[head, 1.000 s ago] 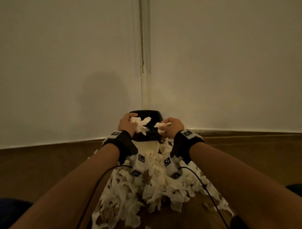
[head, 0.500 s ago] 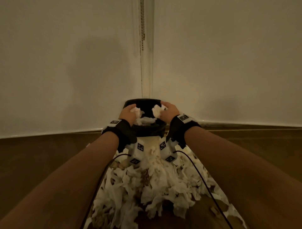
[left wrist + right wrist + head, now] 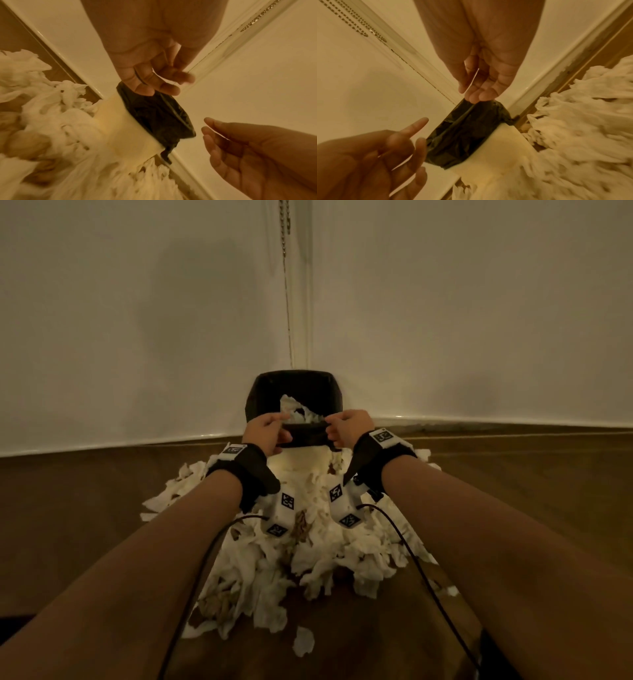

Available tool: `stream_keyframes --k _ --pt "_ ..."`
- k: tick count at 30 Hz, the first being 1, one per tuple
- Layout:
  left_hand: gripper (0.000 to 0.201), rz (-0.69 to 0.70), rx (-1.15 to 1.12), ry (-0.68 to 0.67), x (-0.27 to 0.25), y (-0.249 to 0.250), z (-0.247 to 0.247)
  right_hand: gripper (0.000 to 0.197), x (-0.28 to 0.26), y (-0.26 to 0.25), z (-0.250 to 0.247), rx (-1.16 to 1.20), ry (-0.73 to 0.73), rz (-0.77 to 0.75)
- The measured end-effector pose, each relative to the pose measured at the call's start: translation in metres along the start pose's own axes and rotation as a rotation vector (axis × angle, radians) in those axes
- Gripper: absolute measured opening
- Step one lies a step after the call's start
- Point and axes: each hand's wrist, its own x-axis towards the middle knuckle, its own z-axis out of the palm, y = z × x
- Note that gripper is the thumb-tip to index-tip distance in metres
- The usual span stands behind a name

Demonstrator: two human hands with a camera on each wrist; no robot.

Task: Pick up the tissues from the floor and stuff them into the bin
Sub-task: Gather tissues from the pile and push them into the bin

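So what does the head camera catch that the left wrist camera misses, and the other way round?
Head only: tissues inside the bin, plus both wrist straps. Left wrist only: the palm sides, left hand and right hand both empty, fingers loose. Both: the black bin liner, the floor pile.

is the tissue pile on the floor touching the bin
Touching. The left wrist view shows the tissue pile banked right against the cream side of the bin, with no floor showing between them there.
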Motion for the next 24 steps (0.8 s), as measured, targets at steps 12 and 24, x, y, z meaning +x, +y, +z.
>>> stream_keyframes --k 12,24 --pt "0.019 -0.179 0.418 -0.251 -0.088 -0.094 0.006 0.022 -0.085 0.112 -0.001 -0.288 -0.196 0.234" --pt "0.031 -0.108 1.098 -0.492 -0.124 -0.154 -0.013 0.031 -0.143 0.162 0.049 -0.998 -0.723 0.044"
